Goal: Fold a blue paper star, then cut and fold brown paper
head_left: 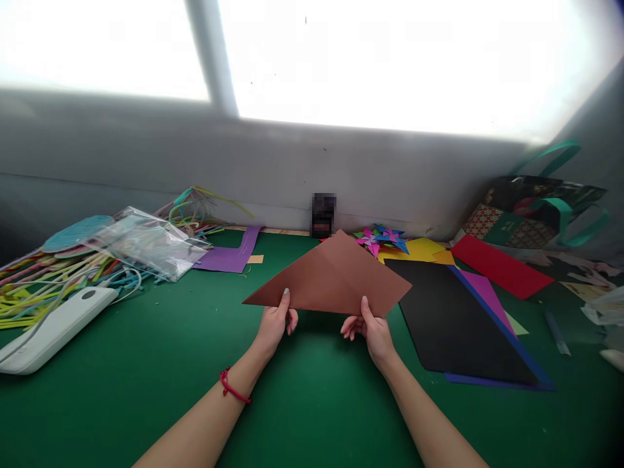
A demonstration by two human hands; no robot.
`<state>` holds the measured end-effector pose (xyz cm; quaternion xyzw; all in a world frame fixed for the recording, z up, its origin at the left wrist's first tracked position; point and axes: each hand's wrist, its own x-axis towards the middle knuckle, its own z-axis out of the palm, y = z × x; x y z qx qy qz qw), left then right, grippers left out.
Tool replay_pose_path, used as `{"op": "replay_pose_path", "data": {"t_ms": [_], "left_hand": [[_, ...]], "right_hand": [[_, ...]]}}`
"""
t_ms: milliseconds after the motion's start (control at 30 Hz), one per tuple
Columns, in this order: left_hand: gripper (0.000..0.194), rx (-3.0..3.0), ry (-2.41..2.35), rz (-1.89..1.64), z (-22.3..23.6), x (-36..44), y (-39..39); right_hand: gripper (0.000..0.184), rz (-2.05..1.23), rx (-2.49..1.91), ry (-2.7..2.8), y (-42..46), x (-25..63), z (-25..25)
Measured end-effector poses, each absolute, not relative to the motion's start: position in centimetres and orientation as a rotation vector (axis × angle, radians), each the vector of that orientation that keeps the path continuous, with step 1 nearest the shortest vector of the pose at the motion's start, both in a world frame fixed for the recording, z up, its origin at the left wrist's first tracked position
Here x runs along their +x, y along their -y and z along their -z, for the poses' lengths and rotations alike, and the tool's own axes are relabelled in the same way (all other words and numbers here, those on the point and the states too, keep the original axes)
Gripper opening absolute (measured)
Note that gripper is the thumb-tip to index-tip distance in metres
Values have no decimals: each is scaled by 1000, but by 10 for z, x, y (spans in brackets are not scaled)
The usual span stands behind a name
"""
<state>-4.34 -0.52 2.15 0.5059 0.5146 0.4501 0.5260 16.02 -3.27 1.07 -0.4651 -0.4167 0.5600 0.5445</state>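
Observation:
A brown sheet of paper, folded into a roughly triangular shape, is held above the green table in the head view. Its peak points away from me and its long edge faces me. My left hand pinches that near edge on the left, thumb on top and fingers underneath. On the right, my right hand grips the same edge in the same way, its thumb lying on the paper. A red cord bracelet circles my left wrist. The paper hides part of each hand's fingers.
Black sheets and a red paper lie to the right, with folded paper stars behind. At left are a white power strip, colourful strips, a clear plastic bag and purple paper. A gift bag stands far right.

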Motion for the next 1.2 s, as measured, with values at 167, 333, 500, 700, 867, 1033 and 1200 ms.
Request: {"op": "replay_pose_path", "data": {"t_ms": [167, 333, 500, 700, 867, 1033, 1200], "left_hand": [[63, 1197, -1182, -1092, -19, -48, 2], [63, 1226, -1183, -1156, -18, -55, -3], [63, 1238, -1196, -1120, -17, -54, -3], [64, 1182, -1092, -1125, -16, -57, -7], [66, 1166, -1030, -1050, -17, -60, -10], [74, 1043, -877, -885, -20, -72, -15], [69, 969, -891, -806, -25, -78, -17]], "right_hand": [[69, -1329, -1146, 988, 31, 164, -11], [66, -1301, -1155, 937, 26, 170, -11], [52, -1139, -1193, 856, 24, 177, -7], [63, -1145, -1169, 863, 21, 192, -1], [57, -1132, -1141, 824, 20, 198, -1], [51, -1072, -1133, 725, 19, 210, -3], [48, -1193, -1169, 777, 21, 214, -4]]}}
